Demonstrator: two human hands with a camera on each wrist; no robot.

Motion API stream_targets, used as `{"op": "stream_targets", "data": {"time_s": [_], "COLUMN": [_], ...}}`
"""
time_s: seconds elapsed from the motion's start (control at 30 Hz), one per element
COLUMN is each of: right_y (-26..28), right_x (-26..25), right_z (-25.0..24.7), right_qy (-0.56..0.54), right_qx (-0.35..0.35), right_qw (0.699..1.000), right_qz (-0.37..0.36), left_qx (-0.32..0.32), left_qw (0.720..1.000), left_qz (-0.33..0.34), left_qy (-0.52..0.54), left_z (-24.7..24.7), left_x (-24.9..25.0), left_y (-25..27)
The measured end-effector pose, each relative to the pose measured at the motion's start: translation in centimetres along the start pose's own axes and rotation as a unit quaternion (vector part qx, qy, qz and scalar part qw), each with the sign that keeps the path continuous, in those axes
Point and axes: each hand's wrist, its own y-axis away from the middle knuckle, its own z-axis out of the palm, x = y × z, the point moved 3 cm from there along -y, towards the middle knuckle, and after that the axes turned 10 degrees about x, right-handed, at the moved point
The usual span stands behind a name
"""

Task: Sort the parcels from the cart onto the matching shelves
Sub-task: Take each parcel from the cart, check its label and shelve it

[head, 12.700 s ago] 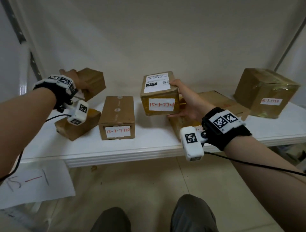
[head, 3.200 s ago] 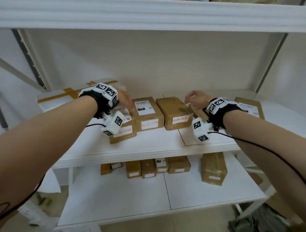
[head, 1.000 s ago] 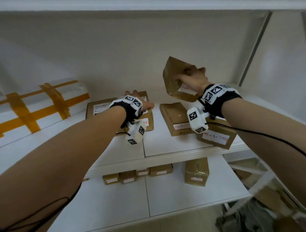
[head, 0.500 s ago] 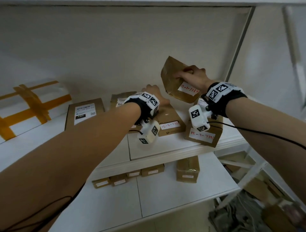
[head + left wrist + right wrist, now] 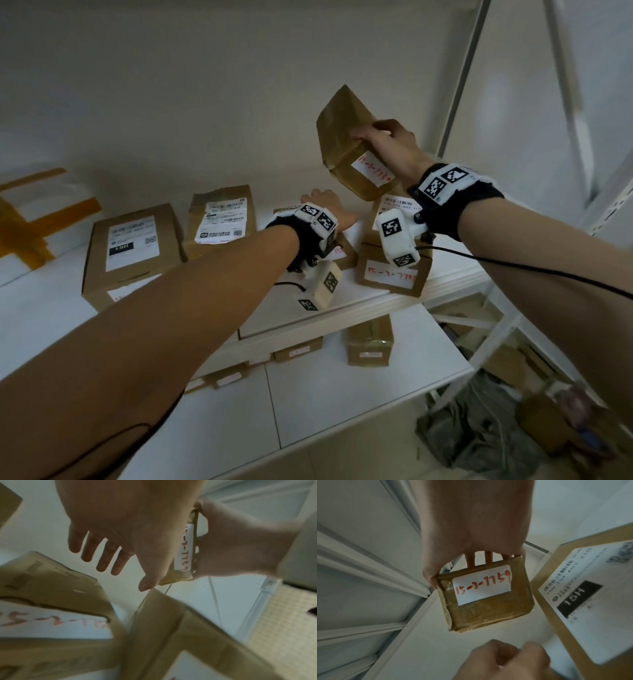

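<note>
Since half a second ago, the left hand has slid right along the shelf, and the right hand has kept its parcel raised. That right grip is closed on the parcel, thumb on one side and fingers on the other, holding it tilted in the air above the boxes. Its white label reads 15-3-7759 in red. The left grip holds nothing: its fingers are straight and spread above a box, just beside the labelled box at the shelf's right end.
</note>
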Motion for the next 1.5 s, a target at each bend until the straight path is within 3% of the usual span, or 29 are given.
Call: {"op": "stream_targets", "data": {"time_s": [0.07, 0.2, 0.3, 0.5, 0.6, 0.7, 0.73, 0.8, 0.83, 0.9, 1.13, 1.4, 1.5], "right_y": [-0.2, -0.4, -0.3, 0.1, 0.2, 0.5, 0.7, 1.2, 1.5, 2.1, 3.9, 5.8, 6.5], "right_x": [-0.3, -1.0, -1.3, -0.8, -0.5, -0.5, -0.6, -0.7, -0.7, -0.9, -3.3, -7.4, -8.7], "right_z": [-0.5, -1.4, -1.9, -3.2, -3.8, -4.5, -4.6, -4.9, -5.0, -5.3, -5.8, -1.4, 1.0], "right_qy": [0.000, 0.012, 0.036, 0.054, 0.063, 0.059, 0.058, 0.057, 0.057, 0.059, 0.129, 0.127, 0.135], "right_qx": [0.018, 0.048, 0.054, 0.050, 0.051, 0.054, 0.053, 0.054, 0.060, 0.090, 0.169, 0.185, 0.158], "right_qw": [1.000, 0.998, 0.997, 0.997, 0.996, 0.996, 0.996, 0.996, 0.996, 0.993, 0.973, 0.966, 0.970], "right_qz": [-0.012, -0.040, -0.045, -0.025, -0.032, -0.038, -0.039, -0.039, -0.040, -0.050, -0.092, -0.129, -0.127], "left_qx": [0.007, -0.052, -0.049, -0.064, -0.081, -0.097, -0.087, -0.096, -0.085, -0.056, -0.017, 0.069, 0.086], "left_qw": [0.999, 0.989, 0.992, 0.996, 0.994, 0.983, 0.984, 0.991, 0.992, 0.989, 0.991, 0.996, 0.996], "left_qz": [0.006, 0.025, 0.037, 0.057, 0.064, 0.155, 0.147, 0.071, 0.051, 0.037, 0.068, 0.039, 0.008], "left_qy": [0.054, 0.135, 0.112, 0.021, 0.022, 0.031, 0.056, 0.063, 0.082, 0.130, 0.118, 0.034, 0.002], "left_z": [-0.9, -1.1, -0.7, 6.1, 5.4, 11.5, 11.2, 5.6, 2.6, -0.5, -7.3, -15.4, -17.2], "left_x": [1.0, 4.3, 6.2, 7.1, 7.5, 9.0, 9.4, 8.4, 7.9, 6.9, 3.3, -4.3, -8.3], "left_y": [-0.3, 0.6, 1.3, -3.8, -2.5, -9.1, -8.8, -2.3, 2.1, 5.3, 6.3, 7.6, 8.6]}}
